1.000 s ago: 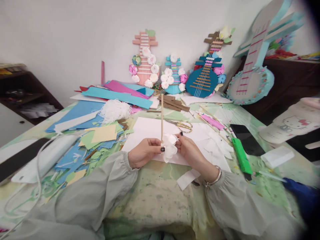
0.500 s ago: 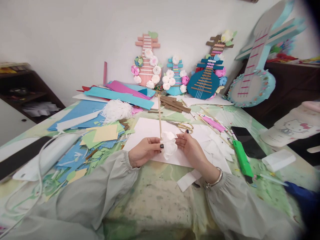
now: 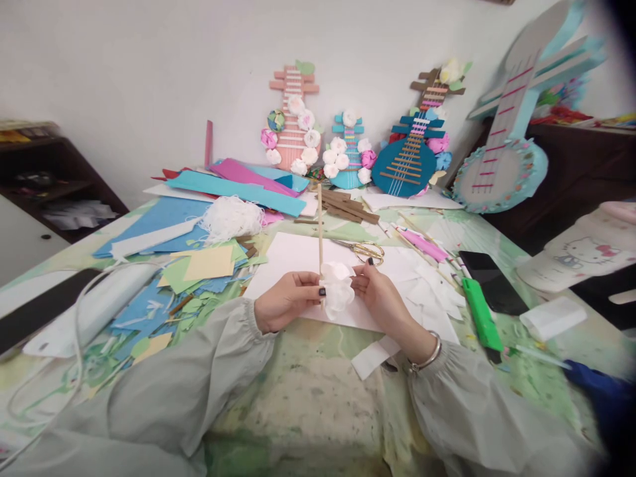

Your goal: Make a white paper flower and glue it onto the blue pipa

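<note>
My left hand point(image 3: 288, 301) is closed, its thumb and fingers pinching a thin wooden stick point(image 3: 320, 228) that stands nearly upright. White paper petals point(image 3: 338, 291) cluster around the stick's lower part, just beside the left thumb. From the right, my right hand point(image 3: 380, 295) reaches to the petals; its fingertips are at their edge and the thumb points up, apart from them. Below both hands lies a white paper sheet point(image 3: 283, 255). Gold-handled scissors point(image 3: 368, 252) rest on it beyond the petals.
Paper scraps point(image 3: 209, 265) and white string point(image 3: 231, 218) lie left. On the right are cut white pieces point(image 3: 432, 291), a green cutter point(image 3: 481, 315), a phone point(image 3: 491, 281) and a cup point(image 3: 576, 248). Decorated paper lutes point(image 3: 405, 162) lean on the wall. A white strip point(image 3: 375, 356) lies near my right wrist.
The stick and petals have shifted very slightly to the right. My hands keep nearly the same pose, and the things on the table have not moved.
</note>
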`<action>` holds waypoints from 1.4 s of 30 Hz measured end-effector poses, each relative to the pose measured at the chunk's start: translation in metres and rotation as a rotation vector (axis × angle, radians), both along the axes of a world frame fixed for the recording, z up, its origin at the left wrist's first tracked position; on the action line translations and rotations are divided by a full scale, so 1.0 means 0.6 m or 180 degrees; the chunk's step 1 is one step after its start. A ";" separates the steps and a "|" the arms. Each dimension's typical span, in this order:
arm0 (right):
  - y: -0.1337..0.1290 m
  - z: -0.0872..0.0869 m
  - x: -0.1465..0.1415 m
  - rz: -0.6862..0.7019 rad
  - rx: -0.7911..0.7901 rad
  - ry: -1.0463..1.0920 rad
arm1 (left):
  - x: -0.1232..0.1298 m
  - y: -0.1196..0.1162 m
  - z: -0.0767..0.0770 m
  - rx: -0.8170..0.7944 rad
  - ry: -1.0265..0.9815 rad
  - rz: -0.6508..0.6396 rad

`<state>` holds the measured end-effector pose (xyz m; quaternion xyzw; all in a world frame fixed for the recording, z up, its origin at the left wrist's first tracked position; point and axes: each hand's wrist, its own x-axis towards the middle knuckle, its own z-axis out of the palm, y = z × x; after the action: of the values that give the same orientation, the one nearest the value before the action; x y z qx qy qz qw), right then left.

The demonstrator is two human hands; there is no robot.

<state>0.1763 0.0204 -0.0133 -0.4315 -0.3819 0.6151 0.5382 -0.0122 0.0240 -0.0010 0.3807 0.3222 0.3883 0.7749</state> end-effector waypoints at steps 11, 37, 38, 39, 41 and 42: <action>-0.002 0.000 0.002 0.0098 0.0019 0.0032 | 0.000 0.001 -0.001 0.0071 -0.0110 0.0021; 0.001 -0.007 0.003 0.0150 0.0117 -0.0090 | 0.001 0.003 -0.006 0.0053 -0.0023 0.0197; 0.001 -0.006 0.003 0.0173 0.0117 -0.0090 | 0.000 0.003 -0.006 0.0067 -0.0018 0.0200; 0.000 -0.006 0.003 0.0192 0.0119 -0.0092 | 0.000 0.003 -0.007 0.0081 -0.0009 0.0206; 0.000 -0.004 0.003 0.0209 0.0130 -0.0107 | 0.000 0.003 -0.007 0.0095 0.0006 0.0221; -0.001 -0.004 0.003 0.0207 0.0136 -0.0121 | 0.000 0.003 -0.007 0.0096 0.0008 0.0225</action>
<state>0.1781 0.0200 -0.0155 -0.4189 -0.4188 0.6157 0.5196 -0.0122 0.0261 -0.0054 0.3812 0.3306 0.4197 0.7545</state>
